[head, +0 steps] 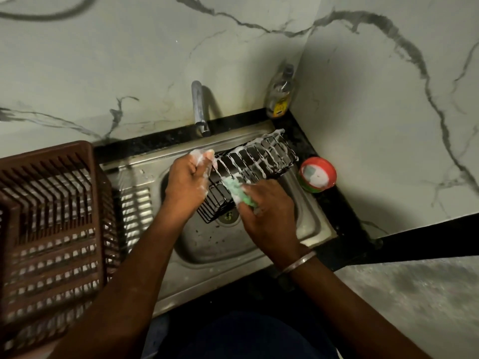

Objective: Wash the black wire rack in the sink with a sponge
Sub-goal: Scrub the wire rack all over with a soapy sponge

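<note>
Two hands work the black wire rack (248, 167), which lies tilted over the sink (259, 244) basin, its far end propped on the back right rim and its near end above the drain (228, 217). I see the left hand (190, 180) closed around the rack's upper edge, fingers lathered. The right hand (267, 213) is closed on the green sponge (239, 194), pressed against the near wires. Foam coats most far wires. Risks, in my judgement: soap on the left fingers can let the rack slip and drop into the basin; the rack's far end, near the red soap tub (317, 174), can knock it; the sponge can snag on wire ends.
</note>
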